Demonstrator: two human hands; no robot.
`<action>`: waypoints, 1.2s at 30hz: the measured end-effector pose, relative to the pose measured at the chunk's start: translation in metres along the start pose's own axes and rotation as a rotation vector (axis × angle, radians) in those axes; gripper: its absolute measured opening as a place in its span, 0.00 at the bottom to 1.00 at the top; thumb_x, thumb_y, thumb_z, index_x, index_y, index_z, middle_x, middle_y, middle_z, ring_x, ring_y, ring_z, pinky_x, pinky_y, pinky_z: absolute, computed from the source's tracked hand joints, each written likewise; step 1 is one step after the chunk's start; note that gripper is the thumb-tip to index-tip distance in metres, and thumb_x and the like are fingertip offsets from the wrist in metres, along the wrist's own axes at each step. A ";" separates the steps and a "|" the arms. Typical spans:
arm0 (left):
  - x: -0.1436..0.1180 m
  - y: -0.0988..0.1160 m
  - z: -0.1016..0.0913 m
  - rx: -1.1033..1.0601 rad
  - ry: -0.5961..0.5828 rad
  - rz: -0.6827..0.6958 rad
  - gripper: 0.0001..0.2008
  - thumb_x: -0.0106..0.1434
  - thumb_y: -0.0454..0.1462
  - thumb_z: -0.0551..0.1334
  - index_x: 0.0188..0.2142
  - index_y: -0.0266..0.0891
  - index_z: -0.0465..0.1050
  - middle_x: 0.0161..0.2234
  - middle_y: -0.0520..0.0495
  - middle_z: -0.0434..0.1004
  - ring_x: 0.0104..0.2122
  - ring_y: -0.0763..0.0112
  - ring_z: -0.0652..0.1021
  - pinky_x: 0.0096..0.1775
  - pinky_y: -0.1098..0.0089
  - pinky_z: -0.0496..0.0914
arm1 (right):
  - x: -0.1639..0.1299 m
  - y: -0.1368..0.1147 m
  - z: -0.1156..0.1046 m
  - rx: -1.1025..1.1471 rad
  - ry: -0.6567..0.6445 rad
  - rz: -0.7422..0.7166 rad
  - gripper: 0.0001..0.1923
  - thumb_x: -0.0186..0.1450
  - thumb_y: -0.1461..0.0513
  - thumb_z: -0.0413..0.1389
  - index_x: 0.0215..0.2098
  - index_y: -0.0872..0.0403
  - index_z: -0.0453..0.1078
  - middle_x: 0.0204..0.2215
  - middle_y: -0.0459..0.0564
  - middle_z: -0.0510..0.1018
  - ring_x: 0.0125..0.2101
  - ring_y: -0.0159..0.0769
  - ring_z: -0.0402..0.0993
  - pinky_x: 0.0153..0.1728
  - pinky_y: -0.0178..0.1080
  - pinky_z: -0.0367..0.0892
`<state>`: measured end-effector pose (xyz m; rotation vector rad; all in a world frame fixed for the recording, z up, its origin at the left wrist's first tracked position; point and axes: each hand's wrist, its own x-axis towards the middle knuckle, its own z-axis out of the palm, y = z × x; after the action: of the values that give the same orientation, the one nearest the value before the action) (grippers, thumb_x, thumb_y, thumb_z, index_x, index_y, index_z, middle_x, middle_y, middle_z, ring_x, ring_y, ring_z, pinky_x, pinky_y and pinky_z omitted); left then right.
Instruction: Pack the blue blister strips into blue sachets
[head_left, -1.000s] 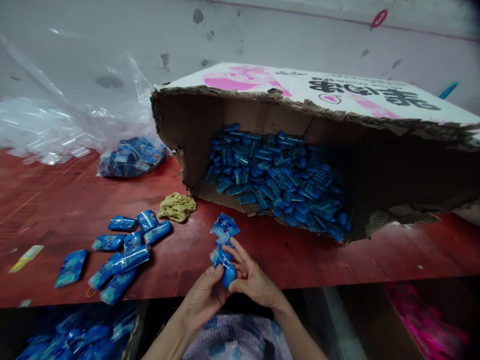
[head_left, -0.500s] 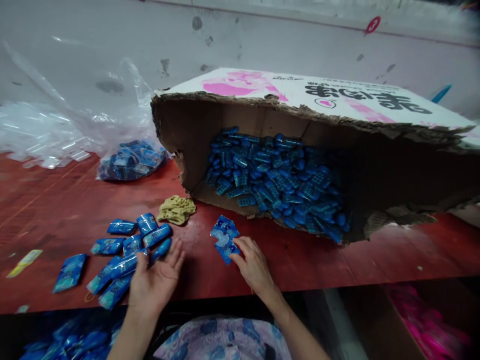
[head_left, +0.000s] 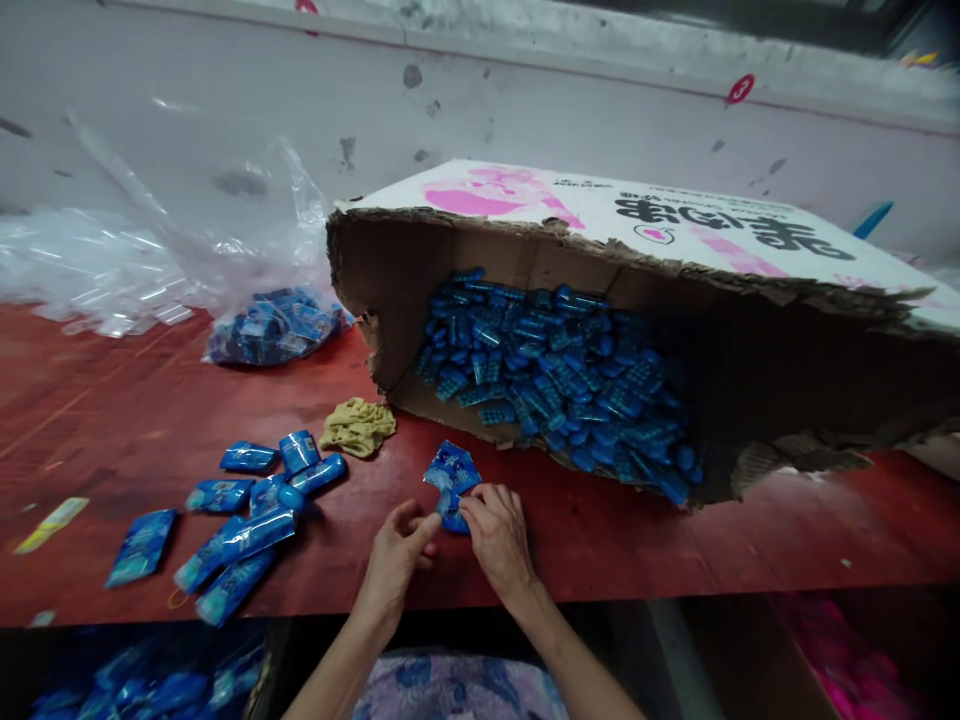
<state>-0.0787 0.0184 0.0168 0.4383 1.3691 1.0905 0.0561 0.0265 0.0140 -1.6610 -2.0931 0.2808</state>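
2 hands (head_left: 442,535) cover sachets (head_left: 451,472) (partly hidden).

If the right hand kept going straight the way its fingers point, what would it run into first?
The right hand points up and slightly left, already touching the flat blue packets. Beyond them is bare table, then probably the torn lower edge of the cardboard box, though depth is hard to judge.

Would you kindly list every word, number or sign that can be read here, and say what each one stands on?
"3": white numeral on the small round red tag on the grey wall.
Large black characters on the torn cardboard box's white-and-pink printed side: visible, but too distorted to read.
Small black line of print above them: too small.
Print on the flat blue foil sachets at both hands, and on the filled blue packets: blurred.
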 end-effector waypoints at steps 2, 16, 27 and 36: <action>0.003 0.001 0.003 0.035 -0.092 -0.047 0.17 0.40 0.36 0.70 0.30 0.32 0.72 0.17 0.52 0.71 0.13 0.79 0.69 0.16 0.78 0.60 | -0.001 -0.004 -0.007 0.062 0.011 -0.029 0.09 0.63 0.65 0.50 0.31 0.50 0.71 0.31 0.48 0.72 0.35 0.37 0.64 0.37 0.39 0.56; 0.003 -0.008 0.013 -0.184 -0.164 -0.061 0.10 0.41 0.36 0.69 0.23 0.31 0.73 0.18 0.49 0.74 0.16 0.77 0.71 0.20 0.75 0.66 | 0.002 0.001 0.013 1.083 -0.153 0.438 0.08 0.58 0.60 0.51 0.28 0.57 0.67 0.22 0.43 0.71 0.23 0.28 0.65 0.26 0.31 0.63; 0.008 -0.009 0.017 -0.167 -0.183 -0.100 0.15 0.39 0.40 0.70 0.24 0.32 0.72 0.17 0.48 0.75 0.16 0.73 0.73 0.19 0.74 0.67 | 0.001 -0.005 0.013 0.854 -0.075 0.418 0.09 0.62 0.59 0.46 0.26 0.55 0.61 0.20 0.40 0.66 0.21 0.26 0.62 0.22 0.28 0.58; 0.009 -0.007 0.013 -0.135 -0.150 -0.213 0.15 0.38 0.39 0.71 0.22 0.34 0.68 0.12 0.50 0.71 0.14 0.72 0.72 0.16 0.76 0.65 | 0.032 0.019 -0.020 0.448 0.023 0.264 0.12 0.62 0.58 0.50 0.25 0.55 0.70 0.25 0.46 0.72 0.29 0.33 0.66 0.33 0.33 0.59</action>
<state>-0.0660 0.0261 0.0087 0.2633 1.1733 0.9489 0.0767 0.0600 0.0308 -1.6407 -1.6332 0.7505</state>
